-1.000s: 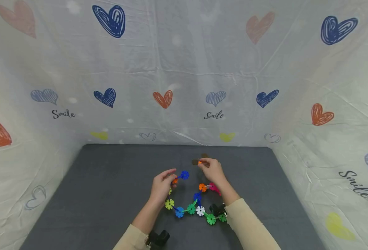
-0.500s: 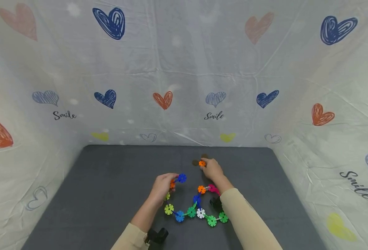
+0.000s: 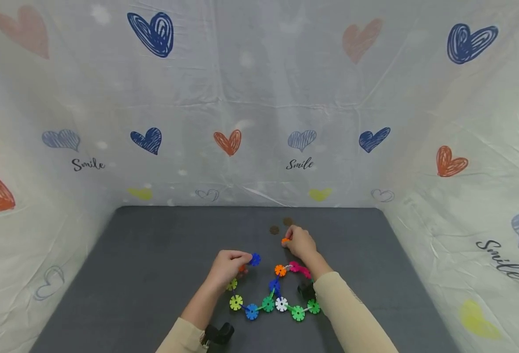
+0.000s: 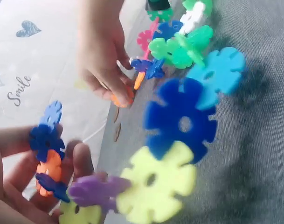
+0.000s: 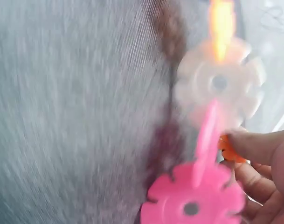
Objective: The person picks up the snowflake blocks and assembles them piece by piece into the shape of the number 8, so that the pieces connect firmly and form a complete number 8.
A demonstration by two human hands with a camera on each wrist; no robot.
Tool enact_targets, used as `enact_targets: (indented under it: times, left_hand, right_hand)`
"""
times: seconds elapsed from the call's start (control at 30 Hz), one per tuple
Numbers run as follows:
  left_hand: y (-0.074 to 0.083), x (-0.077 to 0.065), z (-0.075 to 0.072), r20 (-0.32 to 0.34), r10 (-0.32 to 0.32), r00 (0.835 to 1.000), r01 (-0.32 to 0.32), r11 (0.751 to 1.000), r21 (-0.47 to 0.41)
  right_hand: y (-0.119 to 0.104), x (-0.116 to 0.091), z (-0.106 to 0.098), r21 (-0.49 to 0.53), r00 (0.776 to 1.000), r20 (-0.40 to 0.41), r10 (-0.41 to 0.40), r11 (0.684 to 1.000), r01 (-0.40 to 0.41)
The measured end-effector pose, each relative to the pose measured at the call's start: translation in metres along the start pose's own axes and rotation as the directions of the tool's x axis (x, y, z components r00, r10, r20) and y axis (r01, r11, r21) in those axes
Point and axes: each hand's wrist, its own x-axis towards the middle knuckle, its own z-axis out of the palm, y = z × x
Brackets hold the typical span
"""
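A chain of notched, flower-shaped interlocking discs curves across the dark table, with a white disc (image 3: 282, 304), a light blue disc (image 3: 252, 311) and a pink disc (image 5: 193, 198) among its links. My left hand (image 3: 227, 267) holds the chain's left end, gripping around an orange disc (image 4: 49, 172). A blue disc (image 3: 255, 259) sticks out past its fingertips. Yellow discs (image 4: 155, 182) hang just below that hand. Between thumb and fingers, my right hand (image 3: 301, 242) pinches a loose orange disc (image 3: 285, 241), beyond the chain's right loop. Part of that loop is hidden behind the right forearm.
Two brown discs (image 3: 274, 230) lie on the table (image 3: 166, 274) beyond the right hand, near the far edge. A white cloth (image 3: 259, 98) printed with hearts hangs behind and at both sides. Black wrist cameras (image 3: 219, 334) sit on both wrists.
My right hand has drawn the orange disc away from the brown discs, back toward the chain. My left hand has come slightly nearer, its fingertips now at the blue end disc.
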Motion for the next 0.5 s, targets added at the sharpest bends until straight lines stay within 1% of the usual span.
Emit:
enact_targets:
  times: [0.1,0.17,0.23,0.3,0.4,0.5]
  left_hand:
    - [-0.001,0.000,-0.003,0.025,0.041,0.999,-0.042,0.998,0.052]
    - [0.000,0.000,-0.004,0.020,0.061,0.998,-0.062,0.996,0.065]
    - [-0.001,0.001,-0.005,-0.020,0.068,0.998,-0.066,0.996,0.055]
    - [-0.001,0.003,-0.006,-0.079,0.058,0.995,-0.056,0.998,0.031]
    - [-0.001,0.004,-0.004,-0.157,0.029,0.987,-0.035,0.999,-0.031]
    - [-0.002,0.005,-0.002,-0.192,0.008,0.981,-0.021,0.997,-0.068]
  right_hand:
    - [-0.005,-0.011,-0.001,0.002,0.998,-0.022,-0.051,0.999,0.051]
    - [-0.009,-0.020,-0.003,0.016,0.994,-0.042,-0.096,0.995,0.097]
    - [-0.014,-0.029,-0.004,0.062,0.988,-0.073,-0.138,0.988,0.142]
    - [-0.019,-0.040,-0.004,0.124,0.977,-0.120,-0.178,0.973,0.193]
    - [-0.026,-0.057,-0.001,0.240,0.960,-0.180,-0.213,0.937,0.253]
    - [-0.032,-0.071,0.003,0.323,0.951,-0.193,-0.241,0.900,0.294]
